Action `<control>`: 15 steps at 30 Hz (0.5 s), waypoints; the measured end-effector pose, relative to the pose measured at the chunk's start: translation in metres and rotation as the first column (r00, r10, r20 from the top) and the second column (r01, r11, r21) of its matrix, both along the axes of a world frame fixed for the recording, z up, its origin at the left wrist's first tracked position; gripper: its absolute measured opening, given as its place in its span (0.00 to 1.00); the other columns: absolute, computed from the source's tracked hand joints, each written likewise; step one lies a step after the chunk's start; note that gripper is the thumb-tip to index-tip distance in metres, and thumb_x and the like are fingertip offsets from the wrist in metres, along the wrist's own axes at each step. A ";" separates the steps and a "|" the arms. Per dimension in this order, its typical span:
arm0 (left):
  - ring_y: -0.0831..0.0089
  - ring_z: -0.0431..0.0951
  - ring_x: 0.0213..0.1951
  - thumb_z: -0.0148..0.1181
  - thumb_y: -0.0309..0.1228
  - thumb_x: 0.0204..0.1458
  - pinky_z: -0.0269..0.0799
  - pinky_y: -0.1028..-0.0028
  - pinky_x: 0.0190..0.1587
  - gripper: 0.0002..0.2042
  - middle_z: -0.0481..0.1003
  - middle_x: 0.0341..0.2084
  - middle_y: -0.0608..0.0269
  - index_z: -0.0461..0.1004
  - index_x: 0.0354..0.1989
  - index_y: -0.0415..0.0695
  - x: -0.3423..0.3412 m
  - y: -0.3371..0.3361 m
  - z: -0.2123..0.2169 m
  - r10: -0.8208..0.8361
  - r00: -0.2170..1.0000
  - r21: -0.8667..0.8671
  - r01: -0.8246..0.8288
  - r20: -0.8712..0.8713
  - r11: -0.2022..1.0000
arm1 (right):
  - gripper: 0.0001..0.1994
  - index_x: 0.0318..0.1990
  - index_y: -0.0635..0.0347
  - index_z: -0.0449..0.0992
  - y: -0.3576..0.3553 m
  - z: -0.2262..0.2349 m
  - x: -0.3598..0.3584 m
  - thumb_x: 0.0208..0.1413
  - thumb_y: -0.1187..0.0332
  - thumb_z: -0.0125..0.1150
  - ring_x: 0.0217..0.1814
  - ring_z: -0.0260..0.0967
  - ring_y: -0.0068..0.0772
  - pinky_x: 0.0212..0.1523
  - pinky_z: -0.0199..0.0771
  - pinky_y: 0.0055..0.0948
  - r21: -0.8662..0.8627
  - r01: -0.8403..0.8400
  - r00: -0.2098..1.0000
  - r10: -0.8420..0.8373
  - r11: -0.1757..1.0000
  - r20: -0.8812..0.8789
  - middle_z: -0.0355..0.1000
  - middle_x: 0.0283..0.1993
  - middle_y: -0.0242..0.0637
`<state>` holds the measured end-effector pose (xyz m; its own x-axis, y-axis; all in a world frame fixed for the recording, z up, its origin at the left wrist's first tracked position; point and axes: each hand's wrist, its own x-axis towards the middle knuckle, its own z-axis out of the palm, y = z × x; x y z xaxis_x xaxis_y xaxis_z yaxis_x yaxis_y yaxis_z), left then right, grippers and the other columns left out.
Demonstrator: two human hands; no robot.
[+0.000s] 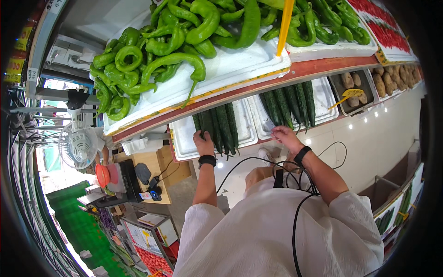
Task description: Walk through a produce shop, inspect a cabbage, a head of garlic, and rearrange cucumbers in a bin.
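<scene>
Long dark green cucumbers (224, 129) lie side by side in a white foam tray (184, 147) below the upper shelf. My left hand (204, 144) is at the left of this row, its fingers closed around the lower part of a cucumber. More cucumbers (295, 106) fill a second white tray (325, 104) to the right. Just below their near ends is my right hand (288, 138), fingers bent with thumb and forefinger slightly apart. Nothing shows in its grasp; whether the fingertips touch a cucumber is unclear. The upper shelf hides the cucumbers' far ends.
Green peppers (166, 51) are heaped above on a white tray, over a red shelf edge (249, 83). Potatoes (390, 81) lie at the right. A black cable (244, 160) loops before my body. A fan (78, 147) and a wooden counter (157, 168) stand left.
</scene>
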<state>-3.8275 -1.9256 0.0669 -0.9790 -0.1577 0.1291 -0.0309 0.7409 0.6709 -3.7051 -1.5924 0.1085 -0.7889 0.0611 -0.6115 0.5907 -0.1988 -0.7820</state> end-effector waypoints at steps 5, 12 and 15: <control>0.45 0.70 0.45 0.49 0.39 0.57 0.64 0.58 0.50 0.20 0.71 0.43 0.39 0.68 0.47 0.32 0.004 -0.014 -0.016 0.134 0.977 0.092 -0.150 0.165 0.984 | 0.12 0.48 0.61 0.72 0.020 -0.007 0.008 0.58 0.68 0.53 0.40 0.71 0.21 0.39 0.69 0.20 -0.056 0.102 0.995 -0.102 0.993 0.015 0.74 0.41 0.33; 0.57 0.72 0.44 0.48 0.39 0.58 0.66 0.65 0.49 0.18 0.73 0.41 0.48 0.69 0.48 0.35 0.003 -0.051 -0.035 0.037 0.995 0.102 -0.046 0.092 0.994 | 0.11 0.48 0.60 0.70 0.058 0.004 -0.002 0.59 0.70 0.52 0.38 0.70 0.22 0.40 0.72 0.23 -0.072 0.382 0.915 -0.388 0.921 -0.115 0.73 0.40 0.32; 0.70 0.72 0.40 0.50 0.30 0.58 0.67 0.74 0.47 0.12 0.72 0.38 0.58 0.70 0.46 0.38 0.005 -0.022 0.024 -0.009 0.995 0.416 -0.032 0.096 0.909 | 0.13 0.48 0.64 0.69 0.084 -0.008 -0.005 0.54 0.74 0.53 0.33 0.69 0.23 0.36 0.70 0.22 0.076 0.524 0.828 -0.486 0.848 -0.279 0.71 0.34 0.33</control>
